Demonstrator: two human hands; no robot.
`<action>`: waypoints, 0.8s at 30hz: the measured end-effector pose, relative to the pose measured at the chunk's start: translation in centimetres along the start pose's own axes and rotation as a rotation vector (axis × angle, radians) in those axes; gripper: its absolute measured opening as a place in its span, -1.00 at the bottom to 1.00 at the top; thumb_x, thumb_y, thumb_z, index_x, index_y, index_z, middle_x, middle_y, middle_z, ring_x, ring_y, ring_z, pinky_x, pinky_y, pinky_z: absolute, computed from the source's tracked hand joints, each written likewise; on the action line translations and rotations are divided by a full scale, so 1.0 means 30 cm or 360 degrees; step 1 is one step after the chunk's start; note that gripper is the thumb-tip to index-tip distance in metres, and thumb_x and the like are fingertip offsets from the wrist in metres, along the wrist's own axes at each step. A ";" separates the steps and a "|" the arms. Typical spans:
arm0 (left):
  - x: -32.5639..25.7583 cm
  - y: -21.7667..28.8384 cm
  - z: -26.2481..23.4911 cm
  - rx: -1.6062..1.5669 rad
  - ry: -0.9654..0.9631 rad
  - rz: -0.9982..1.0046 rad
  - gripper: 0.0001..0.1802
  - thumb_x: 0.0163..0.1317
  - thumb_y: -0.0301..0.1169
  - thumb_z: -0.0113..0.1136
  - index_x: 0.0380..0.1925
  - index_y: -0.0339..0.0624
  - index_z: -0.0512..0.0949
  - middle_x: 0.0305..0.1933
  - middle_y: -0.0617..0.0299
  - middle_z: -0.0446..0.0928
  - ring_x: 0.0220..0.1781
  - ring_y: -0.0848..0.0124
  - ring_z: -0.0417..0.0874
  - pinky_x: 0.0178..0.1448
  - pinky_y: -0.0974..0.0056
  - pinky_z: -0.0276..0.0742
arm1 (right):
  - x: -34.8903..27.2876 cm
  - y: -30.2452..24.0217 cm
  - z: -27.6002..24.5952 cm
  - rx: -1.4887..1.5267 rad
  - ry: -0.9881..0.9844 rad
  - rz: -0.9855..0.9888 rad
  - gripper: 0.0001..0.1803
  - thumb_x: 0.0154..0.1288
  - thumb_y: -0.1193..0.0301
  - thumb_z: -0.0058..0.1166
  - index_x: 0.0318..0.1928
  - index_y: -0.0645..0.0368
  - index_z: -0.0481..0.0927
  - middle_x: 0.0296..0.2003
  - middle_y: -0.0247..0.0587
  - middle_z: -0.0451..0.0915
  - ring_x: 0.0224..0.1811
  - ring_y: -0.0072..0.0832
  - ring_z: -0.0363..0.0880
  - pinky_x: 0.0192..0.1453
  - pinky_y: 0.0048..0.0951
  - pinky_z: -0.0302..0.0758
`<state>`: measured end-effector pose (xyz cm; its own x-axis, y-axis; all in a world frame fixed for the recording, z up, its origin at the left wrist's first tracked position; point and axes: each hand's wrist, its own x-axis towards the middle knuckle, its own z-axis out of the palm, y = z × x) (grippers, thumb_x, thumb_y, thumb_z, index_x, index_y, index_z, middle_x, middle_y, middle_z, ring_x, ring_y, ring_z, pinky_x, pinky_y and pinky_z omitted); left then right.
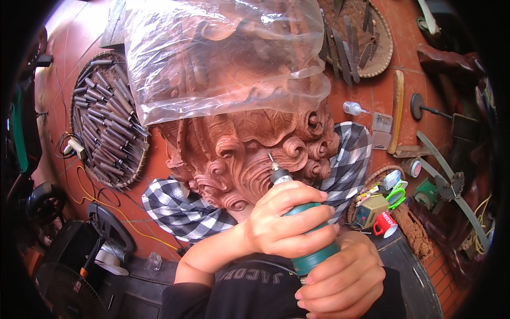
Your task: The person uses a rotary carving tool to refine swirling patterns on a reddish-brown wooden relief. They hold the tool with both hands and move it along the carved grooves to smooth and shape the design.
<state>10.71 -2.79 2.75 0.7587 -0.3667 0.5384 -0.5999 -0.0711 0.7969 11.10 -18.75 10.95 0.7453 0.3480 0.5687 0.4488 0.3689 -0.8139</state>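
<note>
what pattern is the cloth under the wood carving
A black-and-white check; the cloth shows best in the head view, beneath the carving.

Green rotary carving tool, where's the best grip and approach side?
Grip the rotary tool around its green barrel, below the metal collet and clear of the bit at the carved wood scrolls. Come from the near, butt end: the tip points away. The left hand wraps mid-barrel, the right hand cups the base.

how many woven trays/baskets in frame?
3. One full of chisels left of the wood carving, one upper right with blades, one right holding clutter. The plastic sheet may hide more.
</note>
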 end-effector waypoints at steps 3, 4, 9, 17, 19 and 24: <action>0.004 -0.008 0.018 -0.0057 0.0029 0.0016 -0.66 0.09 -0.38 0.41 -0.08 0.01 0.66 0.00 0.19 0.70 0.06 0.11 0.71 -0.05 0.08 0.70 | -0.002 0.000 -0.014 -0.0004 -0.0032 -0.0010 -0.88 0.03 0.61 0.33 -0.55 0.23 0.63 -0.47 -0.11 0.72 -0.42 -0.32 0.77 -0.33 -0.32 0.70; 0.005 -0.009 0.026 -0.0064 0.0038 0.0024 -0.67 0.09 -0.38 0.41 -0.09 0.00 0.67 0.00 0.19 0.70 0.06 0.11 0.71 -0.05 0.08 0.70 | -0.004 -0.002 -0.015 -0.0023 -0.0021 -0.0009 -0.89 0.02 0.61 0.33 -0.54 0.23 0.63 -0.47 -0.11 0.72 -0.42 -0.32 0.77 -0.32 -0.32 0.71; 0.001 -0.026 0.056 -0.0097 0.0072 0.0078 -0.69 0.05 -0.40 0.42 -0.14 -0.02 0.69 -0.03 0.18 0.70 0.03 0.11 0.70 -0.08 0.10 0.71 | -0.019 -0.003 -0.004 -0.0083 0.0052 -0.0045 -0.91 -0.04 0.62 0.32 -0.53 0.23 0.64 -0.47 -0.12 0.72 -0.42 -0.31 0.77 -0.26 -0.30 0.71; -0.002 -0.019 0.026 -0.0040 0.0094 0.0080 -0.68 0.03 -0.37 0.43 -0.14 -0.01 0.69 -0.04 0.19 0.70 0.01 0.11 0.70 -0.13 0.11 0.69 | 0.000 -0.002 0.012 -0.0069 0.0034 0.0001 -0.91 -0.04 0.62 0.30 -0.51 0.23 0.64 -0.46 -0.15 0.72 -0.41 -0.32 0.77 -0.25 -0.33 0.71; -0.010 -0.013 0.017 -0.0009 0.0134 0.0077 -0.67 0.03 -0.37 0.43 -0.13 0.00 0.69 -0.04 0.19 0.70 0.00 0.11 0.71 -0.12 0.11 0.69 | 0.005 0.000 0.021 -0.0059 0.0025 -0.0008 -0.91 -0.03 0.62 0.30 -0.51 0.22 0.64 -0.46 -0.16 0.72 -0.41 -0.33 0.77 -0.25 -0.34 0.71; -0.018 -0.006 -0.017 0.0016 0.0118 0.0047 -0.67 0.07 -0.36 0.41 -0.10 0.01 0.67 -0.02 0.19 0.70 0.00 0.11 0.72 -0.11 0.09 0.69 | 0.019 0.021 0.034 -0.0028 -0.0013 -0.0060 -0.91 0.02 0.62 0.30 -0.51 0.22 0.63 -0.45 -0.15 0.73 -0.41 -0.33 0.77 -0.24 -0.33 0.71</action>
<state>10.53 -2.11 2.47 0.7572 -0.2991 0.5807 -0.6245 -0.0707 0.7778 11.30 -17.44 10.87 0.7235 0.3414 0.6000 0.4853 0.3666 -0.7938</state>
